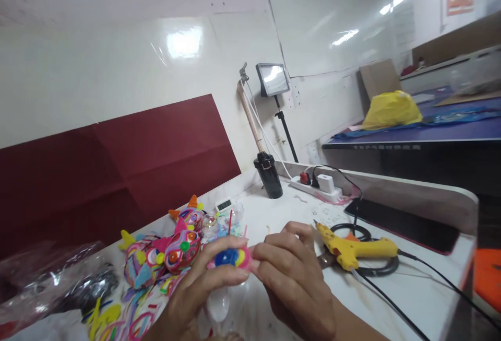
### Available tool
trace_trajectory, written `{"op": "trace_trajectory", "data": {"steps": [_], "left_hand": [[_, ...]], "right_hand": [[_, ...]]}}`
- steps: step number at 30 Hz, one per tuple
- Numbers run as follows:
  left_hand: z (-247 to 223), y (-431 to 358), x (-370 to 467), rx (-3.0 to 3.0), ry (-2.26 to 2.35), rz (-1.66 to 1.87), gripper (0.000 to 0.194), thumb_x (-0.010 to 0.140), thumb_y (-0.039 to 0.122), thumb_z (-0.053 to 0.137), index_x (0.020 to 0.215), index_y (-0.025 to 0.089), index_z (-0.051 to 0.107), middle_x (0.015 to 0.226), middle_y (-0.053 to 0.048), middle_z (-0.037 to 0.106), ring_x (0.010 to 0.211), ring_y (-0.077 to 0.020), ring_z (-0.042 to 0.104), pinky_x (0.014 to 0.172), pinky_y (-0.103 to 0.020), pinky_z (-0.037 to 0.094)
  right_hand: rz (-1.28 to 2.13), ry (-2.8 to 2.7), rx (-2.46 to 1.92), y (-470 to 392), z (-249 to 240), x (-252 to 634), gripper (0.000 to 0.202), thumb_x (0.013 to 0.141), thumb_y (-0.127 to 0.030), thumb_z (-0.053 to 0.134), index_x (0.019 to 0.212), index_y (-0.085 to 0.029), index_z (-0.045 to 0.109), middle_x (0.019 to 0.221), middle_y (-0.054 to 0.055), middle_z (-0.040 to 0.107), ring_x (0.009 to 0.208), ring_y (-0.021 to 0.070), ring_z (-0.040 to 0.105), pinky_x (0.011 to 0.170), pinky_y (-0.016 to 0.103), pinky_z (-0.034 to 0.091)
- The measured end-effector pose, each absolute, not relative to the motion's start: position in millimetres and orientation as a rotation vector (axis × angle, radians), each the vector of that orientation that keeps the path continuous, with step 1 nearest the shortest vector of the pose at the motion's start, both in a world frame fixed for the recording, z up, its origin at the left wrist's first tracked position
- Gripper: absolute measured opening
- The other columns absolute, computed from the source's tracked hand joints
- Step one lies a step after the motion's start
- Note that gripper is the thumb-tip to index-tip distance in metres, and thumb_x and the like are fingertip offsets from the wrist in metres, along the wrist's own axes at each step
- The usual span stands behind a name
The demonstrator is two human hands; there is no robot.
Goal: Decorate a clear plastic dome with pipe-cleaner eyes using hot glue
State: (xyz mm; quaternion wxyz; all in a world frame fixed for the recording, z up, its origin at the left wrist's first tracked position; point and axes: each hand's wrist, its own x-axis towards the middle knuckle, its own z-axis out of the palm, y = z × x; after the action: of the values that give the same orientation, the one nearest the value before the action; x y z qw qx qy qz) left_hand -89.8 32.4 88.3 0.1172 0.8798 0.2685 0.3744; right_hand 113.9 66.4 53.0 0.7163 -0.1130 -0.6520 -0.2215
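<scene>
A small rounded piece (227, 258) in blue, yellow and pink lies between the thumb and fingers of my left hand (203, 278). My right hand (291, 273) is closed at the piece's pink right end, its fingertips pinched there and partly hidden. Below the hands is a clear, shiny plastic form (218, 303). Left of my left hand sit colourful decorated figures (182, 249) with round eyes and felt-like pieces, above a pile of coloured strips (144, 320).
A yellow glue gun (368, 248) with black cables rests at the right, beside black scissors handles (381, 268) and a dark phone (407, 225). Behind stand a black cup (269, 178) and a power strip (319, 189). Plastic bags (58, 289) lie at the left.
</scene>
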Motion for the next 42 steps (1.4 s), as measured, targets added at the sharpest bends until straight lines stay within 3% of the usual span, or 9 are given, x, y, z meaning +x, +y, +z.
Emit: {"op": "trace_trajectory", "data": {"steps": [4,8,17,21,24,27,31,36,42], "left_hand": [[93,27,-84,2.607,0.774,1.169,0.045,0.082,0.04,0.07,0.126,0.036,0.061,0.143,-0.005,0.052,0.13,-0.0306,0.05,0.106,-0.037,0.044],[99,25,-85,2.772,0.751,1.076,0.052,0.082,0.029,0.072,0.131,0.035,0.055,0.145,-0.006,0.049,0.128,-0.0301,0.054,0.104,-0.036,0.047],[100,27,-97,3.052,0.838,0.892,0.057,0.084,0.013,0.063,0.136,0.027,0.044,0.153,-0.007,0.032,0.14,-0.0252,0.037,0.113,-0.039,0.038],[104,27,-95,3.104,0.85,0.919,0.053,0.084,0.011,0.059,0.133,0.024,0.046,0.152,-0.006,0.032,0.14,-0.0228,0.036,0.114,-0.036,0.037],[109,25,-93,3.167,0.883,0.918,0.049,0.085,0.009,0.055,0.131,0.022,0.047,0.151,-0.007,0.032,0.14,-0.021,0.035,0.115,-0.034,0.037],[112,24,-91,3.247,0.906,0.936,0.048,0.084,0.004,0.051,0.13,0.02,0.048,0.15,-0.008,0.032,0.14,-0.0218,0.034,0.116,-0.038,0.034],[115,24,-85,3.397,0.873,0.911,0.045,0.084,0.0,0.047,0.126,0.016,0.049,0.147,-0.012,0.033,0.141,-0.0238,0.032,0.117,-0.043,0.034],[113,30,-78,3.529,0.919,0.823,0.042,0.085,-0.002,0.046,0.124,0.013,0.052,0.142,-0.015,0.036,0.14,-0.0274,0.031,0.116,-0.05,0.035],[107,40,-78,3.561,0.927,0.78,0.044,0.082,-0.003,0.05,0.123,0.013,0.054,0.139,-0.016,0.039,0.136,-0.0313,0.035,0.11,-0.055,0.041]], "right_hand": [[-0.488,-1.431,-0.254,68,51,112,0.022,0.097,-0.007,0.044,0.09,-0.012,0.065,0.086,0.005,0.075,0.082,0.0163,0.062,0.079,0.038,0.04],[-0.46,-1.424,-0.241,68,52,110,0.018,0.097,-0.008,0.046,0.092,-0.012,0.063,0.087,0.006,0.075,0.082,0.0172,0.061,0.077,0.039,0.041],[-0.412,-1.409,-0.245,71,51,106,0.014,0.092,-0.007,0.052,0.096,-0.016,0.063,0.089,0.008,0.072,0.086,0.0192,0.062,0.076,0.039,0.043],[-0.28,-1.398,-0.228,72,48,102,0.03,0.084,0.002,0.056,0.107,-0.016,0.06,0.094,0.008,0.07,0.088,0.0193,0.062,0.079,0.04,0.043],[-0.017,-1.325,-0.241,70,48,99,0.03,0.084,0.0,0.058,0.107,-0.019,0.06,0.089,0.004,0.069,0.083,0.0172,0.062,0.077,0.036,0.044],[0.473,-1.33,-0.343,68,50,98,0.01,0.093,-0.021,0.057,0.089,-0.022,0.066,0.077,0.0,0.068,0.075,0.0157,0.061,0.072,0.032,0.044],[1.204,-1.329,-0.328,67,51,98,0.034,0.094,-0.046,0.052,0.081,-0.02,0.071,0.076,0.002,0.067,0.08,0.0172,0.06,0.078,0.032,0.043],[1.619,-1.133,-0.119,65,48,90,0.036,0.088,-0.049,0.061,0.071,-0.018,0.068,0.07,0.0,0.06,0.073,0.0136,0.049,0.072,0.028,0.039],[1.825,-0.912,-0.018,64,49,87,0.027,0.087,-0.041,0.066,0.083,-0.017,0.076,0.073,0.003,0.066,0.073,0.0148,0.055,0.075,0.03,0.043]]}}
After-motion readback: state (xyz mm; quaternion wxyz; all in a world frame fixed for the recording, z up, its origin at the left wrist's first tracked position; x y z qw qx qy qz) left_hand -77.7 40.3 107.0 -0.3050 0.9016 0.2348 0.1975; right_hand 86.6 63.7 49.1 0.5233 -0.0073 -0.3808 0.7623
